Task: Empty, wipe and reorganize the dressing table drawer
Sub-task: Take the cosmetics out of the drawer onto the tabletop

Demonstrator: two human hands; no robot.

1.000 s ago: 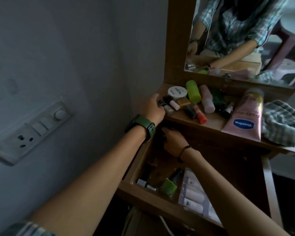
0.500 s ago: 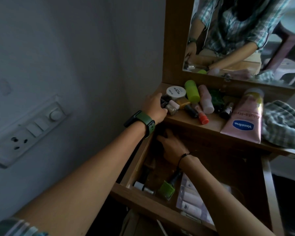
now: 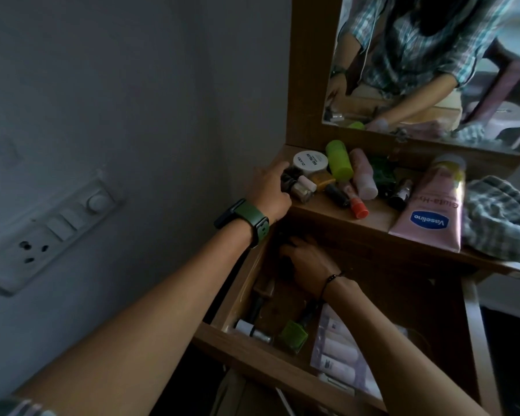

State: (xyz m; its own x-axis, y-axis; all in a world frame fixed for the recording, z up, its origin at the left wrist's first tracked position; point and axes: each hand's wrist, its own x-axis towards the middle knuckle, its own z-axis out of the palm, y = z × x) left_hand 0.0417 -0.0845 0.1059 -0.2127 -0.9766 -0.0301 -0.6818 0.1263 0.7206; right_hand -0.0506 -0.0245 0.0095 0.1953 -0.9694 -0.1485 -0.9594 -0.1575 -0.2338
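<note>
While the left hand is gripping small nail-polish bottles on the tabletop's left end, the right hand is reaching into the open drawer below (its fingers hidden in shadow).

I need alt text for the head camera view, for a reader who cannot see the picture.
A person's left hand holds small nail polish bottles at the left edge of a dressing table top crowded with cosmetics, while the right hand reaches into the dark back of the open drawer below. A green nail polish bottle lies near the drawer's front.
</note>
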